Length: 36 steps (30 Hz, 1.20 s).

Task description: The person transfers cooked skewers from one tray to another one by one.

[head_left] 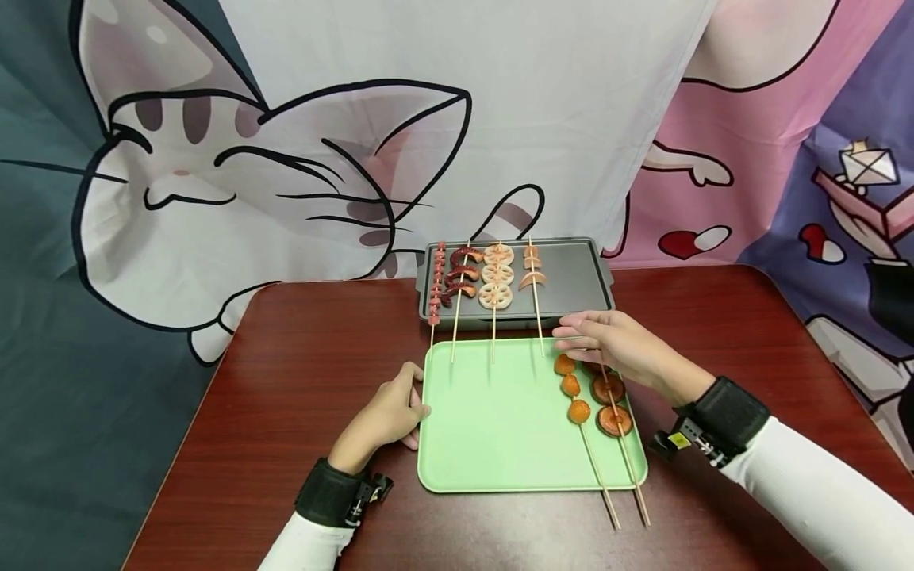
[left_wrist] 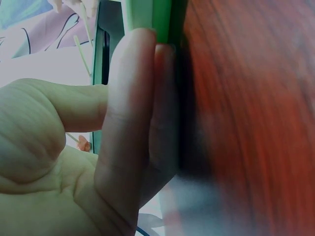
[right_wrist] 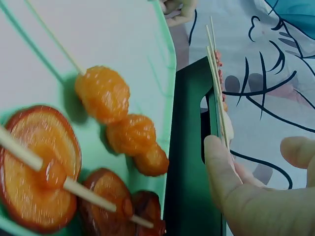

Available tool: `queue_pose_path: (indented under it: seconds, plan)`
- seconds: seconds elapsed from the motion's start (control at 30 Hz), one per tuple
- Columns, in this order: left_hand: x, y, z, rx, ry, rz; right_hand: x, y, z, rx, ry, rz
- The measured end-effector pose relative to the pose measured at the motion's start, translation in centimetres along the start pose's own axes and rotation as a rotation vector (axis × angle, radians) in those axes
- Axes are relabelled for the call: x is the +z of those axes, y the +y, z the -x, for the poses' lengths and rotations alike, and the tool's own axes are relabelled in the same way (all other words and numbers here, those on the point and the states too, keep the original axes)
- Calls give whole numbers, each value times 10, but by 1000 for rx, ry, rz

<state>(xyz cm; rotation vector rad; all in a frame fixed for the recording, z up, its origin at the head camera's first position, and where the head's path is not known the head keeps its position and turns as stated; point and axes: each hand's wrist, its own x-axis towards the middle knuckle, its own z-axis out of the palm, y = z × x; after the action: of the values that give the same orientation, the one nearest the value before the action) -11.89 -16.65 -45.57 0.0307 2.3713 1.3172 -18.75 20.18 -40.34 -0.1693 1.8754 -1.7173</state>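
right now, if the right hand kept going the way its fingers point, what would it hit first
The right hand points left along the far rim of the green tray. It would probably meet the stick end of the sausage skewer first, which overhangs the dark grill pan there; depth is hard to judge.

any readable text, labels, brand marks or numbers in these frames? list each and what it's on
None legible.
Backdrop cloth: cartoon drawings only, no lettering.
Yellow patch on the right wrist strap: too small to read.
Green tray, grey grill pan, skewers: no markings visible.
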Motion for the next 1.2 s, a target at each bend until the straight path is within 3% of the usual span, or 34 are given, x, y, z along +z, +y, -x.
queue_pose_path:
  seconds: [0.37,0.77,1.2]
  plan:
    - [0,-1,0,10,-2,3,2,4,-15,74,-40,-306]
    - [0,-2,0,9,-5,2,7,5,-31,105,-75,-337]
    - [0,-2,0,-5,-4,3,13,9,-37,76,-81,-374]
